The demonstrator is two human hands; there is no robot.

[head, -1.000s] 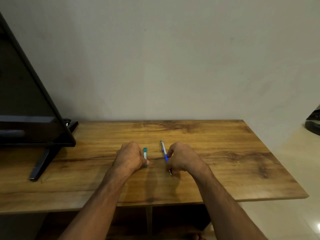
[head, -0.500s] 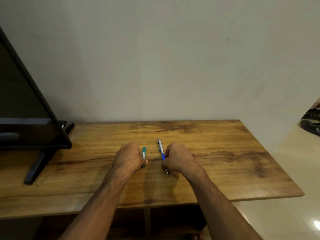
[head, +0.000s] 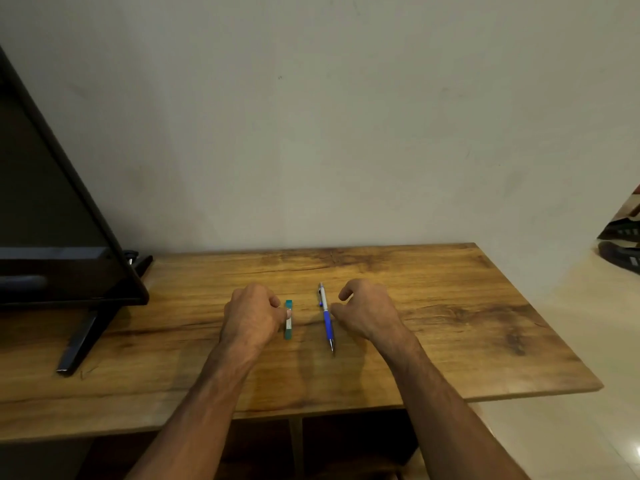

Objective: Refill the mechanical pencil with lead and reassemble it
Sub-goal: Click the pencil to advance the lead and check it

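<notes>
Now, well to the right of the black screen (head: 52, 237) that stands on the wooden table (head: 450, 306), a mechanical pencil (head: 326, 317) lies flat on the wood, with its length running away from me. Its far half is silver with a small clip near the cap, its near half is a bright blue grip, and a thin metal tip points back toward me. It looks whole, so I judge that nothing has been taken apart yet. Between the screen and the pencil, just apart from the pencil, lies a small flat teal lead case (head: 288, 329) with a pale label, set parallel to it. My left hand (head: 252, 317) rests on the screen's side of that case, with its fingers curled into a fist around nothing and only the thumb tip (head: 285, 312) touching the case. I take this as steadying the case or getting ready to pick it up. My right hand (head: 369, 311) sits on the pencil's far side from the screen, loosely cupped and holding nothing, its thumb (head: 335, 308) just beside the blue grip. I cannot tell whether it touches. Both forearms reach in from the near edge, one toward each item. That fits a start: the pencil goes to the right hand for opening, and the case to the left for the lead.
</notes>
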